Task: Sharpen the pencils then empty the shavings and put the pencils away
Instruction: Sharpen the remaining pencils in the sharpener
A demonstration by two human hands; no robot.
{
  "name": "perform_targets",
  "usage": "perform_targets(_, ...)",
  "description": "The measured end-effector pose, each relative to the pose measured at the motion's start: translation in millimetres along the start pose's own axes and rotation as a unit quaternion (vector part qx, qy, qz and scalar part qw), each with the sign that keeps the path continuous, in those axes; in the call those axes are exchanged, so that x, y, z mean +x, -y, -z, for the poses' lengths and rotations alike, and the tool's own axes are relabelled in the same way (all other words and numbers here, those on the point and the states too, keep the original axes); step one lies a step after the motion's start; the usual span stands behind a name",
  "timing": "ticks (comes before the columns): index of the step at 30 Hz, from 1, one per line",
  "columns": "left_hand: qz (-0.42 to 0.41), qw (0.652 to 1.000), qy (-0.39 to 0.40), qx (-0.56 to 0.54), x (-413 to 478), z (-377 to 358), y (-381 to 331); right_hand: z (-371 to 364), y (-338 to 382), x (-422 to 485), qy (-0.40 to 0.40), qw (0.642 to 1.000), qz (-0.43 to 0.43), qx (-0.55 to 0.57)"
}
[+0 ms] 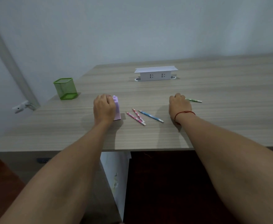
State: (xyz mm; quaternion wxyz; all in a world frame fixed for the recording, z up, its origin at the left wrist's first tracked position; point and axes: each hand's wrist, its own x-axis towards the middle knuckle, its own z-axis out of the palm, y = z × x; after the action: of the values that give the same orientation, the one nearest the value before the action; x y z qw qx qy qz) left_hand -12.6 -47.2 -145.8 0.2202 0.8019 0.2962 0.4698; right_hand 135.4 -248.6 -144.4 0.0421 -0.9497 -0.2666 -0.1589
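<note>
A person's 2 arms reach over a wooden desk [213,88]. 3 pencils [142,116] lie between the hands. Left hand [103,109] grips a lilac sharpener [117,109]; right hand [179,105] closes on a green pencil [194,100]. Sharpening looks about to begin: next, feed pencil into sharpener. Farther left stands a green mesh holder [65,88]

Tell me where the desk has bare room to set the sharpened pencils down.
Bare patches: the near strip along the desk edge; the right side beyond the green pencil; and between the mesh pencil cup and the socket box. It is crowded between the left hand on the purple sharpener and the right hand, where three pencils lie.
</note>
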Motion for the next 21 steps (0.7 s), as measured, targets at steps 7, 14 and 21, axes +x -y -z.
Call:
perform_targets(7, -0.029, 0.998, -0.049, 0.036, 5, -17, 4, -13, -48, 26, 0.040, 0.992, -0.120, 0.007)
perform_targets(14, -0.043, 0.996, -0.059, 0.045, 7, -21, 9, -25, -62, 34, 0.072, 0.989, -0.131, 0.015)
perform_targets(21, -0.036, 0.999, -0.003, 0.036, 10, -13, 4, -6, -32, 28, 0.035, 0.997, -0.053, 0.037)
